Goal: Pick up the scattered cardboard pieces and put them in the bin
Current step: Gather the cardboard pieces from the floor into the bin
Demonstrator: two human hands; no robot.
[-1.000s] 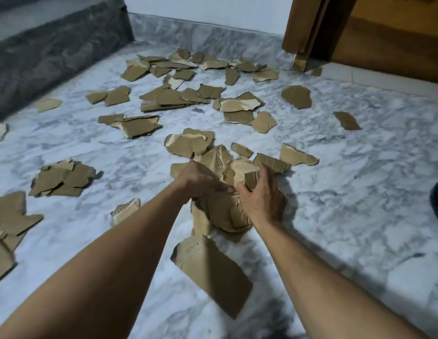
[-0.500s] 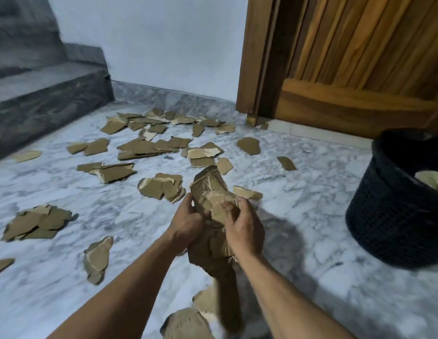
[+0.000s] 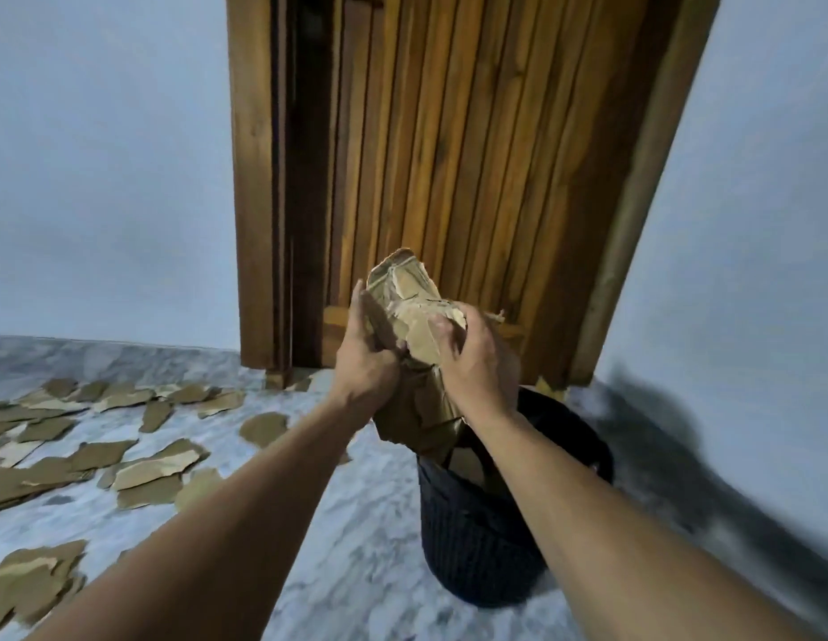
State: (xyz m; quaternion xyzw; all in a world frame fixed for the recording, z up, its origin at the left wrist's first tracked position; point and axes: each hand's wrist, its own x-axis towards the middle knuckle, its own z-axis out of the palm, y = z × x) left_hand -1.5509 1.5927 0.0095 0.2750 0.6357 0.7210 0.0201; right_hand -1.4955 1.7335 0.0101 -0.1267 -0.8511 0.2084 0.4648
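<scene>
I have a thick bundle of cardboard pieces (image 3: 410, 293) pressed between both palms in the centre of the frame, standing roughly upright with its torn top edge up against the wooden door (image 3: 449, 155) behind it. My left grip (image 3: 366, 363) curls round the bundle's left side and my right grip (image 3: 477, 367) curls over its upper right edge. Both are clamped on the cardboard rather than spread, and I judge that squeeze is needed because these are many loose, irregular scraps that would fan out and slip if held from one side only. The bundle's lower end hangs just above the near rim of the black bin (image 3: 472, 538), which stands on the marble floor (image 3: 356, 525) at lower centre right. A pale scrap already shows inside its mouth. Holding the stack on end rather than flat looks sensible to me, since the narrow end should drop into the opening without catching the rim. I read this as the moment before release, when both grips would part together over the opening. The risk is a stray piece sliding out on the near side and missing. Plenty of scattered pieces (image 3: 158, 469) lie across the floor at middle left and lower left, so the job looks far from finished.
</scene>
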